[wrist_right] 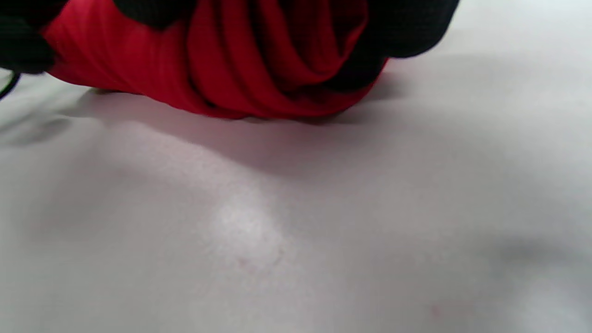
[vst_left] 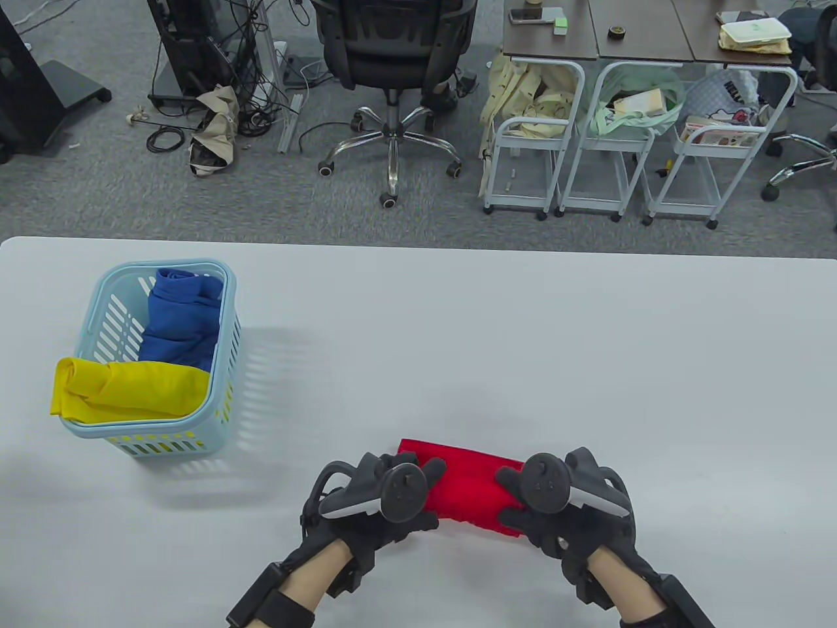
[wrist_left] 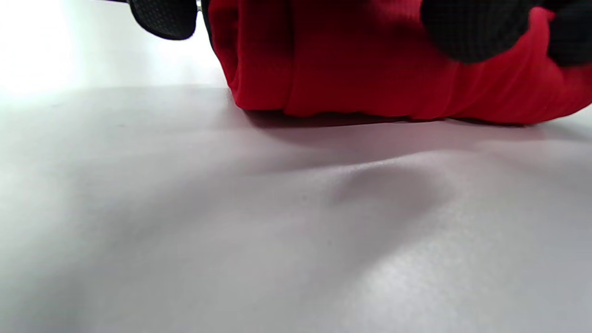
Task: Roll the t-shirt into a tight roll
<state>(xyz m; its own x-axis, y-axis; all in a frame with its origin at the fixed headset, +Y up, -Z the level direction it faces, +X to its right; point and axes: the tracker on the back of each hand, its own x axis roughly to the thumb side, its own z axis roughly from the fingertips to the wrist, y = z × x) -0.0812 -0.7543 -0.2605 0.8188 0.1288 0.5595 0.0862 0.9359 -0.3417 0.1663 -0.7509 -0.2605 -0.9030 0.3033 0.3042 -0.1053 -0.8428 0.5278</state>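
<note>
Fingers apparently grip red t-shirt.

We note L hand and R hand low, side by side, fingers curled, each gripping one end of the red roll.

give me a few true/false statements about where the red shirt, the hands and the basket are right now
1. The red t-shirt lies rolled on the white table. True.
2. Only the left hand grips the roll. False: the right hand grips its other end too.
3. The blue basket holds a yellow garment and a blue garment. True.
4. The basket stands to the right of the hands. False: it stands to their left, farther back.
5. The roll is lifted clear of the table. False: both wrist views show it resting on the surface.
</note>
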